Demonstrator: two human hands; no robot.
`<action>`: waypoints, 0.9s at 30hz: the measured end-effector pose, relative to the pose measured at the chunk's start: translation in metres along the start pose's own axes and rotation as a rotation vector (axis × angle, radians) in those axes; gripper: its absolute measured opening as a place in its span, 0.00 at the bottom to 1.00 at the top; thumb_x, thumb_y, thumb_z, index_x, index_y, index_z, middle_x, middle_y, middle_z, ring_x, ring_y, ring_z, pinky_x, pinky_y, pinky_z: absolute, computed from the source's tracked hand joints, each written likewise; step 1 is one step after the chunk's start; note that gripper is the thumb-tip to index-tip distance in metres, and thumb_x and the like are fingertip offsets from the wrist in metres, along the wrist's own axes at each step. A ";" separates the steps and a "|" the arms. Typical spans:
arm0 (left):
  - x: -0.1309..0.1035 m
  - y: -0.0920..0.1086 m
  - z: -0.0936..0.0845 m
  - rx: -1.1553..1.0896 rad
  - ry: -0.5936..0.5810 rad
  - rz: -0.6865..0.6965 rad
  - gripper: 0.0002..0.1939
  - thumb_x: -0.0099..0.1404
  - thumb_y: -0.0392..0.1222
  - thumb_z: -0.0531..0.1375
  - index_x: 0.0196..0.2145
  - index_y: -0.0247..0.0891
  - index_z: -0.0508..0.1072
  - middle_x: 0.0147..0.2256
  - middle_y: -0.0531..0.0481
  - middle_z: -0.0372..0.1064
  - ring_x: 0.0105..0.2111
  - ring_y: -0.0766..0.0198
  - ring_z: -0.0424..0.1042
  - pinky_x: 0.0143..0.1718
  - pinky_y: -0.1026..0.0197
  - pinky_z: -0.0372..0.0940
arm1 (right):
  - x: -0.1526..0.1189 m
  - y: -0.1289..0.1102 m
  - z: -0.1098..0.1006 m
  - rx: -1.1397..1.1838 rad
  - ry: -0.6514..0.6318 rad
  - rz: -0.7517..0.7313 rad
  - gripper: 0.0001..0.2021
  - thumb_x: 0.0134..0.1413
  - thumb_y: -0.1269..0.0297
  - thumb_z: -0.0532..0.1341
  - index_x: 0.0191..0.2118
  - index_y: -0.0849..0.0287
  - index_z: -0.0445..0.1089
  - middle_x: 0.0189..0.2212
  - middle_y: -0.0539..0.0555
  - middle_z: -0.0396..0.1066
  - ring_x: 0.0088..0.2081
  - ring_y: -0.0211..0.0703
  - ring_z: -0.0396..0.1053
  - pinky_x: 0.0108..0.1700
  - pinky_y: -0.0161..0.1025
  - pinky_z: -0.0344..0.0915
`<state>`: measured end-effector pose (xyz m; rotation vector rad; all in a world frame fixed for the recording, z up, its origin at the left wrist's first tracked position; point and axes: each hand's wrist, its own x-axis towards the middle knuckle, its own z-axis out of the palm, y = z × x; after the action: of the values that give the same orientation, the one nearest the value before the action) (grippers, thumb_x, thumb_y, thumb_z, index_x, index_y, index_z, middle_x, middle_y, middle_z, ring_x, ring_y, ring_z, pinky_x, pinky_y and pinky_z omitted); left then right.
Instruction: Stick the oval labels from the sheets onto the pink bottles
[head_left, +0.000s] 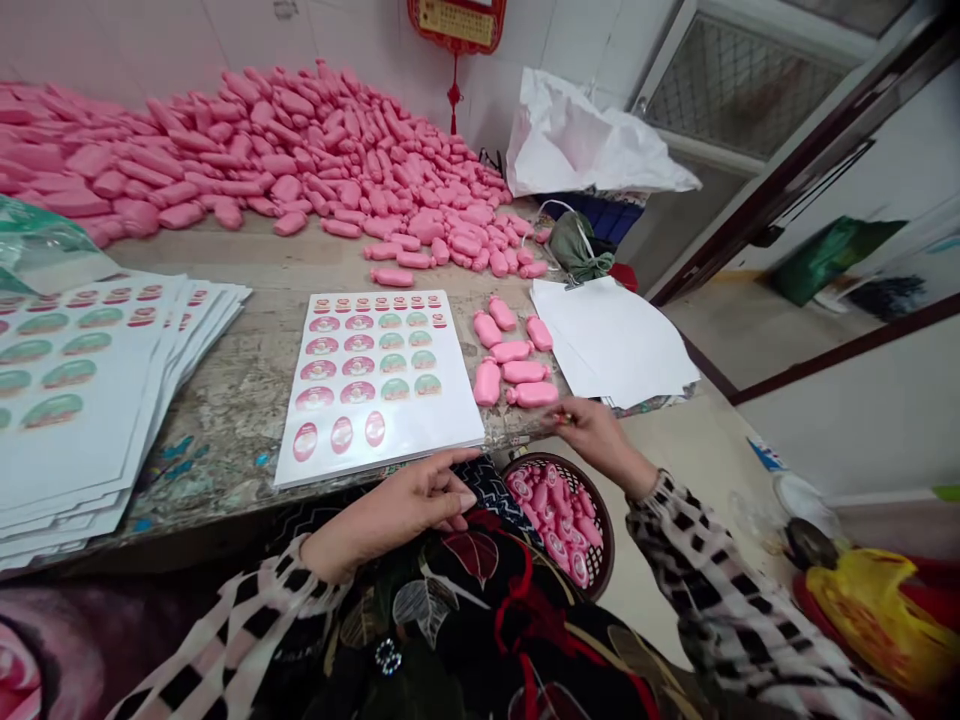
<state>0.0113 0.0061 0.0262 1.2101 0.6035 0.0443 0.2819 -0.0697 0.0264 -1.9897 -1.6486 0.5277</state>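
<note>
My left hand (pixel 409 505) is at the front edge of a white sticker sheet (pixel 420 430), its index finger stretched out, the others loosely bent, and nothing visible in it. Pink and green oval stickers and small red ones cover much of that sheet. My right hand (pixel 600 440) pinches something small, partly reddish, at its fingertips; its kind does not show. Just beyond it, several pink candy-shaped pieces (pixel 526 371) lie loosely grouped on the worn table (pixel 232 400). Below, between my hands, a round brown basket (pixel 607 560) holds similar pink pieces, some bearing oval stickers.
A large heap of pink pieces (pixel 300 140) runs along the wall. Stacked sticker sheets (pixel 90 450) lie at the left, partly under clear plastic. Blank white sheets (pixel 611 335) rest to the right. Behind them are a green cloth bundle (pixel 577 245) and a white bag (pixel 585 135).
</note>
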 end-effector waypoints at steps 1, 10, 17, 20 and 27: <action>-0.001 -0.001 -0.001 -0.006 0.002 0.001 0.30 0.56 0.46 0.59 0.56 0.43 0.58 0.35 0.51 0.68 0.32 0.64 0.71 0.37 0.59 0.63 | 0.010 -0.007 -0.005 -0.164 0.057 -0.017 0.10 0.50 0.66 0.57 0.39 0.56 0.71 0.38 0.53 0.71 0.38 0.44 0.67 0.37 0.38 0.62; -0.013 -0.004 -0.004 -0.021 0.038 0.053 0.28 0.57 0.46 0.59 0.54 0.41 0.60 0.33 0.49 0.69 0.30 0.64 0.71 0.36 0.58 0.63 | 0.037 -0.007 -0.015 -0.658 -0.132 -0.118 0.16 0.52 0.67 0.54 0.48 0.56 0.66 0.46 0.58 0.66 0.41 0.49 0.67 0.35 0.39 0.59; -0.011 0.004 -0.001 -0.263 0.300 0.238 0.29 0.56 0.45 0.61 0.55 0.43 0.60 0.50 0.43 0.62 0.40 0.63 0.69 0.43 0.57 0.63 | 0.017 -0.073 0.027 0.539 -0.183 0.013 0.18 0.50 0.56 0.60 0.47 0.55 0.66 0.39 0.53 0.71 0.38 0.43 0.67 0.41 0.42 0.63; -0.011 0.005 -0.003 -0.430 0.402 0.352 0.25 0.58 0.46 0.59 0.52 0.40 0.62 0.52 0.42 0.61 0.46 0.61 0.66 0.47 0.57 0.61 | 0.009 -0.116 0.061 0.854 -0.370 0.028 0.15 0.51 0.56 0.60 0.44 0.55 0.67 0.35 0.51 0.71 0.37 0.39 0.67 0.42 0.40 0.63; -0.032 -0.004 -0.034 -0.147 0.927 0.381 0.17 0.53 0.48 0.61 0.39 0.37 0.67 0.36 0.50 0.69 0.34 0.65 0.69 0.38 0.59 0.64 | 0.051 -0.127 0.094 0.270 -0.178 -0.195 0.14 0.57 0.55 0.53 0.43 0.54 0.69 0.36 0.52 0.68 0.39 0.40 0.65 0.42 0.38 0.60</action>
<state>-0.0328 0.0225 0.0287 1.1079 1.1315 0.9965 0.1367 0.0102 0.0287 -1.6081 -1.7478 0.8249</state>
